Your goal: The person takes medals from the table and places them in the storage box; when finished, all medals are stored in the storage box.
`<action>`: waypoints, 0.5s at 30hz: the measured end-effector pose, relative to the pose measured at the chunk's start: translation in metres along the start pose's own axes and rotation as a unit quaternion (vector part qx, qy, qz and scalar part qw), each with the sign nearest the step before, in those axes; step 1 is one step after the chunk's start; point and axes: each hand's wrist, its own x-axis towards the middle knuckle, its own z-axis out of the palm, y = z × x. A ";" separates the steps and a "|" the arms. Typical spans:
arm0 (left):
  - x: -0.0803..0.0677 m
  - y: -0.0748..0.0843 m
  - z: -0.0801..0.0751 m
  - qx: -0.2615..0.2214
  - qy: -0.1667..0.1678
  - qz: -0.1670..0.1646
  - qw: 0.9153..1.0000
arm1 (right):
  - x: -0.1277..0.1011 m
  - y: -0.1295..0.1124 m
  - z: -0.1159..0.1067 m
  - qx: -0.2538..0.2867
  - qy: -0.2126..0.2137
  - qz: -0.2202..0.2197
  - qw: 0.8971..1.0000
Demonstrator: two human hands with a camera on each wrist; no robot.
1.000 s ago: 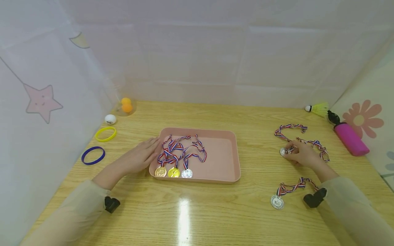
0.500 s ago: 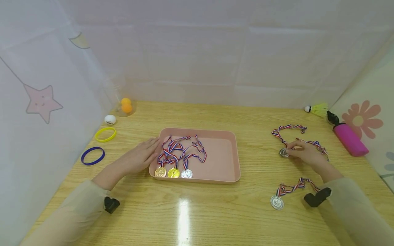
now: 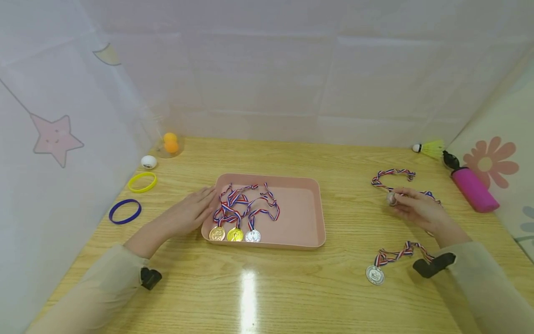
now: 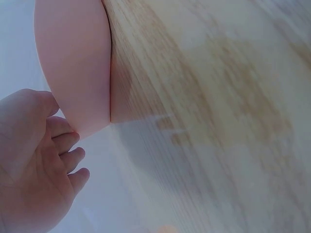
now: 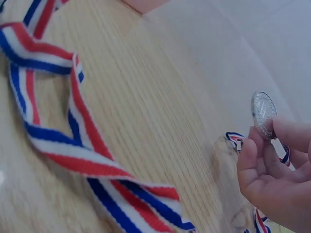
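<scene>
Head view first, and the right hand is at work over the wooden table, thumb and fingers pinching a silver medal by its edge, a striped ribbon curling away on the far side. Nearer the person, a second silver medal lies flat on the tabletop, its own ribbon bunched beyond it. Over to the left hand: fingers stretched out, laid at the left end of the pink tray. Inside, a coppery medal, a yellow-gold medal and a third silver medal line up along the near wall (tidy discs, tangled ribbons).

Left wrist view now: the hand sits beside the tray's wall, fingers loosely bent, gripping nothing that shows; whether every fingertip touches the wall is hard to say from this angle.

And the right wrist view: there's the pinched medal, tilted up on edge between thumb and fingers, while a red, white and blue ribbon sprawls across the wood in the foreground.
</scene>
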 end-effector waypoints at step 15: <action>0.000 0.002 -0.001 0.001 0.002 0.000 1.000 | -0.001 -0.017 0.016 -0.091 0.092 -0.101 0.986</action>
